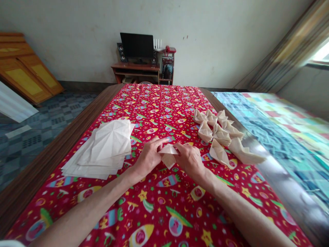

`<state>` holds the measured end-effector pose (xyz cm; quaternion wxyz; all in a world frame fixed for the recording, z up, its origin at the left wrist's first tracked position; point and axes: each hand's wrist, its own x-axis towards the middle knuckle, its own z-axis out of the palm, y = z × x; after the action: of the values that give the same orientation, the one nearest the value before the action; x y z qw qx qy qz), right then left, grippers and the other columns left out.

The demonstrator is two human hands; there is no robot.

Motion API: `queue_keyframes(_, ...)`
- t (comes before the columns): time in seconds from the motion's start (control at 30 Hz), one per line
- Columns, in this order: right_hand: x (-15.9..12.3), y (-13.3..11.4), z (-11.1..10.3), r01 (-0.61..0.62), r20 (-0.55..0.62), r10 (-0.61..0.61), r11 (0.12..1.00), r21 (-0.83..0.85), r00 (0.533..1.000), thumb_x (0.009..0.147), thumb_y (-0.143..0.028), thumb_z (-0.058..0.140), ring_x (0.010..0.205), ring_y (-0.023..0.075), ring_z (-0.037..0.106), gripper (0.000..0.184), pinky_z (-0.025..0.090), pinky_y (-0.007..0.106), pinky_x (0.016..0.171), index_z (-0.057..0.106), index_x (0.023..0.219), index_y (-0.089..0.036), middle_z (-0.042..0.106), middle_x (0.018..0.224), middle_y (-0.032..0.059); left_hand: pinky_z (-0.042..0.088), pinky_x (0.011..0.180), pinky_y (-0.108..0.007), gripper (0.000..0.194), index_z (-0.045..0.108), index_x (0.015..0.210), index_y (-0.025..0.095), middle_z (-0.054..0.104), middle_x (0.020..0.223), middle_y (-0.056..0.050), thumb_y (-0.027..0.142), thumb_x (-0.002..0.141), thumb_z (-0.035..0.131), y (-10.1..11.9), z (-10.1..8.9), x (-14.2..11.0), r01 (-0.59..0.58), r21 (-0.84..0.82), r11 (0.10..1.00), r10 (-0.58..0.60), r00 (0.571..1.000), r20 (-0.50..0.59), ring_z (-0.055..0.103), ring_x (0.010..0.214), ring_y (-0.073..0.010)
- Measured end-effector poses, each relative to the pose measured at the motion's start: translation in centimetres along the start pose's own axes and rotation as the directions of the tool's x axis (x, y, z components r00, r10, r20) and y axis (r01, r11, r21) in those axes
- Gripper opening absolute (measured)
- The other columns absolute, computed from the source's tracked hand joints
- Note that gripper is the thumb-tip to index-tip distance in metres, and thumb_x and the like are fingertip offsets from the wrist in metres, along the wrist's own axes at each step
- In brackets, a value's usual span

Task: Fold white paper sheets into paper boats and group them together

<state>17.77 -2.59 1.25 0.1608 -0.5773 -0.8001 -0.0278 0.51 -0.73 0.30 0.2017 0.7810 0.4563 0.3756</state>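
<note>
Both hands meet over the middle of a red patterned tablecloth (164, 103). My left hand (147, 156) and my right hand (189, 157) pinch a small folded piece of cream paper (169, 154) between them, fingers closed on its edges. The paper is partly folded into a pointed shape and rests just above the cloth. To the left lies a stack of flat creased paper sheets (105, 147). To the right sits a cluster of several finished folded paper shapes (221, 135).
The table's wooden edge (51, 151) runs along the left. A bed with a checked cover (282, 130) stands close on the right. A desk with a monitor (137, 44) stands against the far wall; wooden panels (25, 75) lean at far left.
</note>
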Motion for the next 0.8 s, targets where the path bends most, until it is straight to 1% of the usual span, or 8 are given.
queue_keyframes(0.1,-0.6,0.3,0.3,0.023,0.032,-0.022,1.000,-0.013,0.999,0.084,-0.021,0.052,0.061,0.0131,0.055,0.012,0.021,0.026,0.053,0.063,0.089,-0.022,0.066,0.071,0.0005,0.045,0.066,-0.021,0.032,0.068,0.105,0.020,0.058,0.083,-0.001,0.006,0.080,0.055,-0.8,0.1,-0.8,-0.035,0.056,0.998,0.032,0.998,0.056,0.055,0.072,-0.0114)
queue_keyframes(0.17,-0.9,0.4,0.3,0.079,0.049,-0.078,0.996,-0.026,0.996,0.086,-0.019,0.050,0.066,0.0135,0.054,0.014,0.023,0.026,0.054,0.063,0.090,-0.021,0.064,0.075,0.0018,0.046,0.070,-0.022,0.032,0.068,0.106,0.023,0.058,0.088,-0.001,0.007,0.083,0.051,-0.9,-0.1,-1.4,-0.062,0.133,0.989,0.047,0.993,0.113,0.057,0.079,-0.0129)
queue_keyframes(0.23,-1.2,0.6,0.1,0.144,0.063,-0.141,0.989,-0.040,0.988,0.088,-0.018,0.048,0.072,0.0148,0.053,0.016,0.025,0.026,0.055,0.063,0.094,-0.021,0.062,0.080,0.0033,0.046,0.072,-0.023,0.037,0.063,0.115,0.025,0.056,0.092,-0.002,0.008,0.086,0.048,-0.7,-0.4,-1.7,-0.125,0.218,0.968,0.083,0.978,0.190,0.056,0.084,-0.0142)
queue_keyframes(0.33,-1.5,0.6,-0.2,0.197,0.087,-0.192,0.979,-0.059,0.978,0.092,-0.020,0.044,0.078,0.0163,0.050,0.019,0.027,0.027,0.056,0.062,0.100,-0.021,0.059,0.084,0.0045,0.046,0.072,-0.026,0.043,0.051,0.129,0.024,0.052,0.094,-0.003,0.012,0.088,0.044,-0.2,-0.8,-1.7,-0.248,0.317,0.915,0.144,0.937,0.318,0.054,0.086,-0.0164)
queue_keyframes(0.43,-1.8,0.6,-0.4,0.215,0.102,-0.206,0.974,-0.077,0.973,0.093,-0.021,0.043,0.080,0.0169,0.049,0.020,0.028,0.027,0.056,0.061,0.102,-0.021,0.058,0.086,0.0047,0.047,0.074,-0.029,0.045,0.046,0.132,0.022,0.050,0.096,-0.005,0.013,0.088,0.045,0.2,-1.0,-1.2,-0.329,0.387,0.861,0.167,0.903,0.397,0.052,0.087,-0.0182)
queue_keyframes(0.53,-2.0,0.7,-0.3,0.236,0.100,-0.226,0.966,-0.104,0.969,0.093,-0.019,0.043,0.078,0.0165,0.048,0.018,0.029,0.027,0.055,0.061,0.093,-0.020,0.057,0.085,0.0046,0.047,0.075,-0.031,0.041,0.049,0.129,0.022,0.050,0.097,-0.005,0.016,0.089,0.045,0.6,-1.2,-0.9,-0.380,0.454,0.806,0.169,0.883,0.439,0.051,0.088,-0.0198)
queue_keyframes(0.63,-2.3,0.8,0.0,0.270,0.070,-0.263,0.953,-0.140,0.962,0.092,-0.016,0.045,0.077,0.0167,0.047,0.016,0.030,0.027,0.056,0.061,0.089,-0.018,0.057,0.083,0.0046,0.047,0.073,-0.032,0.035,0.051,0.124,0.020,0.051,0.096,-0.005,0.018,0.090,0.044,1.0,-1.6,-1.0,-0.398,0.508,0.764,0.156,0.878,0.453,0.051,0.086,-0.0203)
queue_keyframes(0.8,-2.7,0.9,0.1,0.302,0.041,-0.299,0.943,-0.141,0.953,0.089,-0.014,0.047,0.074,0.0167,0.047,0.015,0.031,0.028,0.054,0.061,0.089,-0.018,0.056,0.080,0.0045,0.046,0.074,-0.032,0.035,0.050,0.124,0.019,0.052,0.096,-0.005,0.016,0.090,0.043,1.3,-1.7,-1.6,-0.408,0.508,0.759,0.149,0.867,0.475,0.052,0.087,-0.0202)
